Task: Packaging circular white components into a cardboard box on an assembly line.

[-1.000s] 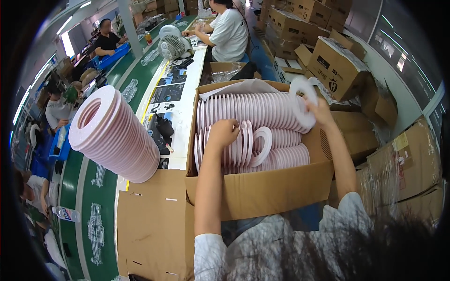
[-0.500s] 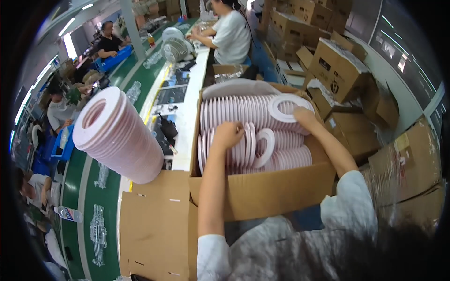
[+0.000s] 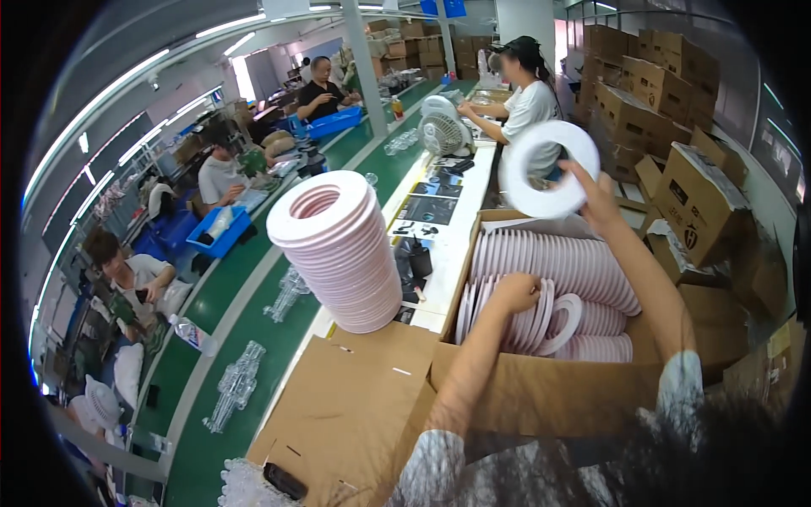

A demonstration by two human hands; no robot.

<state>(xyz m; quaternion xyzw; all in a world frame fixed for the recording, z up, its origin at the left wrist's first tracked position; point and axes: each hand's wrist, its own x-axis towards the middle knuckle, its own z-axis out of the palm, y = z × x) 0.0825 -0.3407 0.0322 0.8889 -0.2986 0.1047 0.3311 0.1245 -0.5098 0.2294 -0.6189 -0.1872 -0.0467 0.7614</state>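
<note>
My right hand [image 3: 595,201] is closed on the edge of a flat white ring [image 3: 525,176], lifted above the far side of an open cardboard box [image 3: 549,380]. Rows of pinkish-white rings [image 3: 549,258] stand on edge inside that box. At the left row my left hand [image 3: 515,296] rests with curled fingers against the rings' upper edges; whether it grips any is hidden. One ring [image 3: 564,325] leans askew beside this hand. Left of the box rises a tall stack of similar rings [image 3: 342,258].
A cardboard flap [image 3: 338,389] spreads left of the box. Beyond it runs a green conveyor [image 3: 279,338] carrying clear plastic pieces [image 3: 236,387]. A fan [image 3: 443,131] stands on the white bench. Cartons [image 3: 697,203] pile up at the right; several people work nearby.
My right hand has raised the white ring up out of the box. The left hand stays at the left row. The view has swung left and upward.
</note>
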